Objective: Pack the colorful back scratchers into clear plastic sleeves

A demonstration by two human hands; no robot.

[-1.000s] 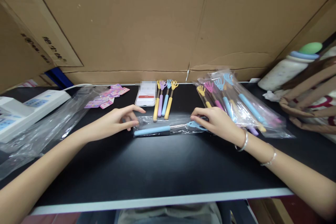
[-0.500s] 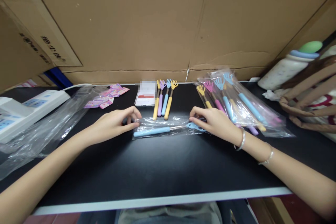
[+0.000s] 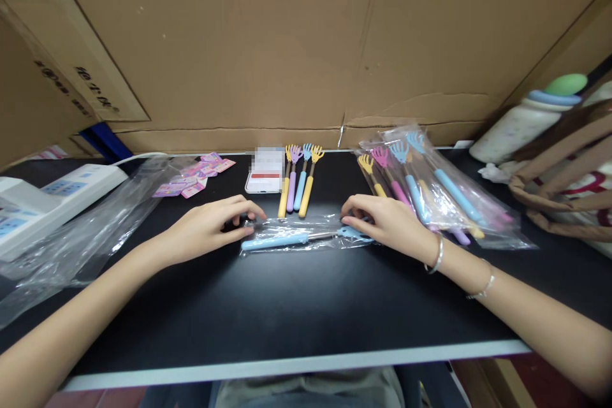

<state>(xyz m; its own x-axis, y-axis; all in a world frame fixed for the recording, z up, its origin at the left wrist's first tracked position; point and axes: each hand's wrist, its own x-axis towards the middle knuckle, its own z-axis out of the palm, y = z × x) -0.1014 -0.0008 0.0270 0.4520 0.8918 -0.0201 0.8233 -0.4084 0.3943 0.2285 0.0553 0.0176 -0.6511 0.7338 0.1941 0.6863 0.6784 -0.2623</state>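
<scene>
A blue back scratcher (image 3: 287, 240) lies sideways inside a clear plastic sleeve (image 3: 306, 229) on the black table (image 3: 287, 306). My left hand (image 3: 210, 224) pinches the sleeve's left end with fingertips. My right hand (image 3: 387, 220) presses on the sleeve's right end, over the scratcher's blue claw head. Just behind the sleeve, several unwrapped scratchers (image 3: 299, 182) in yellow, purple and blue lie side by side, heads pointing away from me.
A pile of bagged scratchers (image 3: 430, 188) lies at the right. A phone (image 3: 265, 173) and pink cards (image 3: 196, 177) sit behind my left hand. Loose plastic bags (image 3: 81, 236) and a white power strip (image 3: 43, 204) lie at left. Cardboard walls the back; a bottle (image 3: 526, 121) and bag stand right.
Both hands shifted slightly inward along the sleeve. My left fingers closed onto its left end, and the sleeve with the blue scratcher slid a little to the left.
</scene>
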